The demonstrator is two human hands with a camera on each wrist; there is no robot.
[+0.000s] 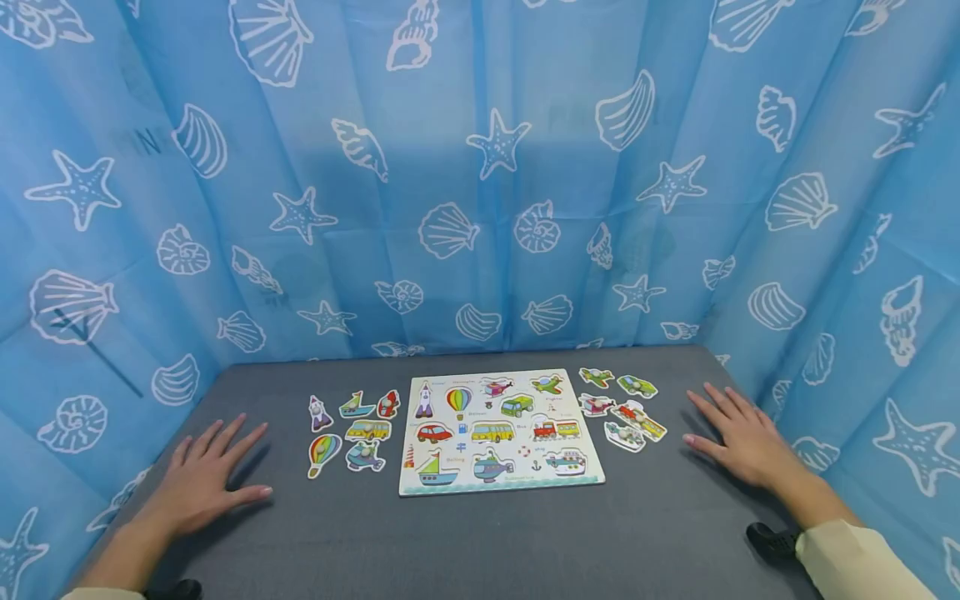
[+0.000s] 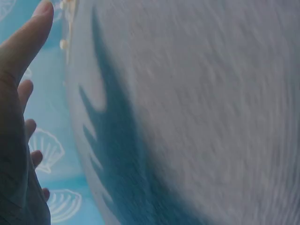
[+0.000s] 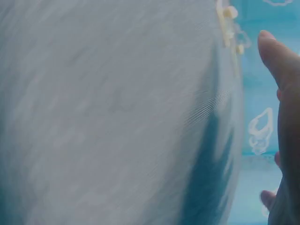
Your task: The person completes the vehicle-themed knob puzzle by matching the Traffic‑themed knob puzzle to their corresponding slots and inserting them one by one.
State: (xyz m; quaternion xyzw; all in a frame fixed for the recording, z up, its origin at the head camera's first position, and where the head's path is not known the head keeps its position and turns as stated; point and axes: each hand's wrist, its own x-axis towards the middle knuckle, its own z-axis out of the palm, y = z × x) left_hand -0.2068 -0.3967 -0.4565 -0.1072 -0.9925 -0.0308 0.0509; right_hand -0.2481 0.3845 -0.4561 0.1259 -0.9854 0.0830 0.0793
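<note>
1. Although it lies slightly askew, the flat white rectangular picture board (image 1: pixel 480 486), apparently wooden, sits mid-bench between two groups of loose cutouts.
2. Of its small printed captions, "Bus" and "Ship" seem legible; the others are too small to read surely. No brand shows.
3. Left of it, six pieces lie apart, including a rainbow-striped balloon piece (image 1: pixel 324 455) and a yellow bus piece (image 1: pixel 368 430). Mixing up similar outlines could leave one jammed crookedly in the wrong shape.
4. Right of it, five lie closer together. The red-and-yellow train piece (image 1: pixel 638 419) crowds the pale ship-shaped piece (image 1: pixel 625 437); whether they overlap is unclear. Lifting one carelessly could drag or flip its neighbour.
5. Nearest the balloon piece, the bare left hand (image 1: pixel 198 483) has its grip apart, fingers spread, holding nothing.
6. Near the train piece, the bare right hand (image 1: pixel 746 433) likewise has its grip apart and holds nothing. A low sweep of either hand or its sleeve could scatter pieces.
7. Beneath everything, the grey cloth-covered bench (image 1: pixel 495 550) might let the board slide if pushed sideways.
8. Behind hangs a blue fabric curtain (image 1: pixel 502 83) with white shells and starfish; one faint mark resembles an "N".
</note>
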